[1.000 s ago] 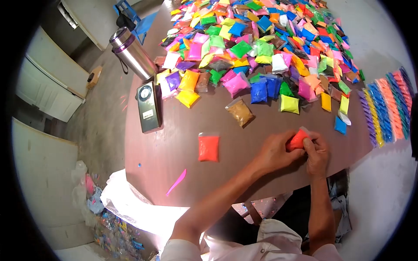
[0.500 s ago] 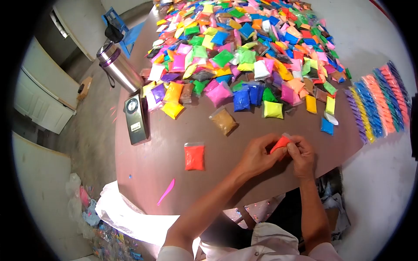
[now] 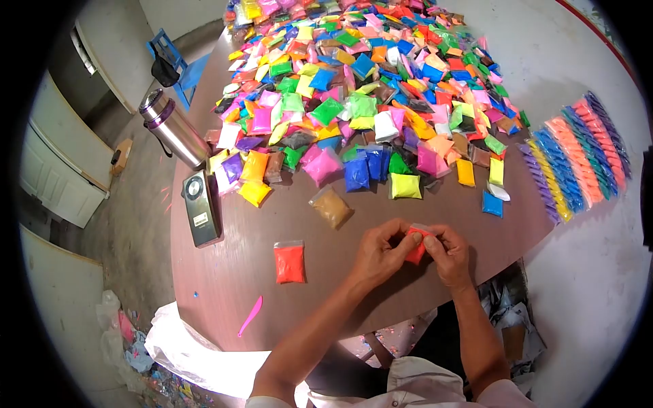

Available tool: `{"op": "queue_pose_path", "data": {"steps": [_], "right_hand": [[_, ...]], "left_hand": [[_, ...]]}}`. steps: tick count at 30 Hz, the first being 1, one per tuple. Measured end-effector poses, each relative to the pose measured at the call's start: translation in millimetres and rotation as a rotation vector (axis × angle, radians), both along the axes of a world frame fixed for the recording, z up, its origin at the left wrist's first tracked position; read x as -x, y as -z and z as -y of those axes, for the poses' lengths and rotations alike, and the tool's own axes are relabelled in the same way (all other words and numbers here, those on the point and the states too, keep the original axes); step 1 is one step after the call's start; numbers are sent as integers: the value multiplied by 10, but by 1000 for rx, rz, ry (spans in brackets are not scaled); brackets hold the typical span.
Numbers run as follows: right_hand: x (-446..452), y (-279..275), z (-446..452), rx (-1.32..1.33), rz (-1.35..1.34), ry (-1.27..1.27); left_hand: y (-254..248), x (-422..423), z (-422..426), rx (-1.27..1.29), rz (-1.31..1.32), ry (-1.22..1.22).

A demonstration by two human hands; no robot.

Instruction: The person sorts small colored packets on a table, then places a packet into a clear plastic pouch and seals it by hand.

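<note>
Between my two hands is a small red plastic packet (image 3: 415,253), held above the near part of the table. My left hand (image 3: 381,251) pinches its left side, thumb on the front. My right hand (image 3: 449,257) grips the right side, its thumb also pressed on the front. Fingers cover much of the packet. A second red packet (image 3: 290,262) lies flat to the left of my hands. Beyond them rests a brown packet (image 3: 331,207). A pink plastic knife (image 3: 250,316) lies near the table's front edge.
A large heap of coloured packets (image 3: 326,109) covers the table's far half. At the left edge stand a steel thermos (image 3: 175,129) and a dark box-shaped device (image 3: 202,209). Twisted coloured strips (image 3: 575,163) lie on the right. A blue chair (image 3: 180,68) is behind.
The packet in my hands has turned from slanted to more upright, and both thumbs now press on its front. The whole view has shifted slightly.
</note>
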State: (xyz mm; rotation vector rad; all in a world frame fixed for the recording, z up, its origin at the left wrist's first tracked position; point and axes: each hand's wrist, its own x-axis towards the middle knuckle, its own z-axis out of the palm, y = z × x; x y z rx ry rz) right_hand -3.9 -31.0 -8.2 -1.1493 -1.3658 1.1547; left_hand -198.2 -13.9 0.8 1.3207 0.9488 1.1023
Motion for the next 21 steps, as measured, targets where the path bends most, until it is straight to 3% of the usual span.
{"op": "queue_pose_path", "data": {"steps": [15, 17, 21], "right_hand": [[44, -3, 3, -68, 30, 12], [8, 28, -11, -99, 113, 33], [97, -21, -12, -72, 13, 100]], "left_hand": [[10, -15, 1, 18, 7, -94], [-80, -25, 25, -25, -30, -99], [-14, 43, -16, 2, -237, 13]]}}
